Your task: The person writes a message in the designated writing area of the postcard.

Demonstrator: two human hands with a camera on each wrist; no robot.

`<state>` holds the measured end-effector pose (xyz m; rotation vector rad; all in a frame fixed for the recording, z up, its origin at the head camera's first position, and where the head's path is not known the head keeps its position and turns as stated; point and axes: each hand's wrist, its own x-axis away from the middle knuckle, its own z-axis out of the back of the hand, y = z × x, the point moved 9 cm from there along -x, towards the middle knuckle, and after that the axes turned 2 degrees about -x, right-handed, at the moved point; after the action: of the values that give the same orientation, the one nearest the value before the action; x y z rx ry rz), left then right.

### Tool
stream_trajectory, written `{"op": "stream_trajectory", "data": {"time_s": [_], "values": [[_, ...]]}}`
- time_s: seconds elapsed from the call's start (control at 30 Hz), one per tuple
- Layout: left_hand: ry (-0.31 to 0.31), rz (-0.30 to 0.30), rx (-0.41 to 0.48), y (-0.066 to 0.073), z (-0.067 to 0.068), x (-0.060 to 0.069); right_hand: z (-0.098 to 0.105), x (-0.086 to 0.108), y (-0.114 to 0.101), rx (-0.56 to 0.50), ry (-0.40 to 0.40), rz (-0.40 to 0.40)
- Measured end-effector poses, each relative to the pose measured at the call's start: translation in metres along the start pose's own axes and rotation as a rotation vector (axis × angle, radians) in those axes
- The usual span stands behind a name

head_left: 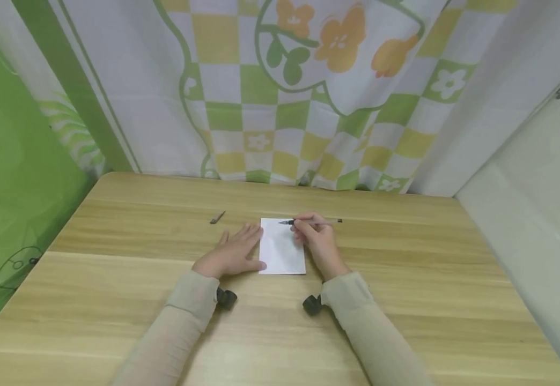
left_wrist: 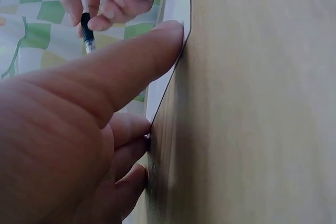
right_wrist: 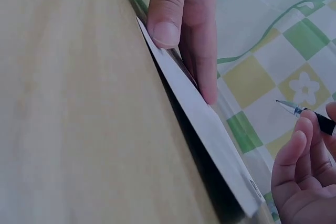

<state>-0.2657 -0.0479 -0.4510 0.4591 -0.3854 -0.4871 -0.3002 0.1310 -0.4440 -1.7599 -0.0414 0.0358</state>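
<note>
A white sheet or thin pad of paper lies on the wooden table. My left hand rests at its left side, thumb and fingertips touching the edge, as the left wrist view also shows. Above the paper's upper right part, my right hand pinches a pen, its dark tip pointing left. In the right wrist view the pen tip is held up off the paper. A small pen cap lies on the table beyond my left hand.
The wooden table reaches back to a checked, flowered curtain. Green cloth hangs on the left and a pale wall stands on the right. A dark wrist camera sits by the left cuff.
</note>
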Motion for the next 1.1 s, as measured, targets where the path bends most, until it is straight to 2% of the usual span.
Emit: {"op": "stream_trajectory", "data": {"time_s": [0.17, 0.33, 0.57, 0.93, 1.1], "values": [[0.005, 0.003, 0.006, -0.002, -0.002, -0.002, -0.008, -0.005, 0.0, 0.001, 0.014, 0.029], [-0.006, 0.021, -0.011, -0.007, -0.007, -0.005, -0.014, -0.011, 0.003, 0.013, 0.034, 0.021], [0.012, 0.001, -0.008, -0.003, -0.002, -0.003, -0.018, -0.019, 0.004, 0.07, 0.069, 0.039], [0.003, 0.001, -0.009, -0.004, -0.003, -0.001, -0.024, -0.029, 0.015, 0.017, 0.073, 0.042], [-0.01, 0.018, -0.023, -0.007, -0.004, -0.004, -0.024, -0.031, 0.017, 0.061, 0.081, 0.032]]}}
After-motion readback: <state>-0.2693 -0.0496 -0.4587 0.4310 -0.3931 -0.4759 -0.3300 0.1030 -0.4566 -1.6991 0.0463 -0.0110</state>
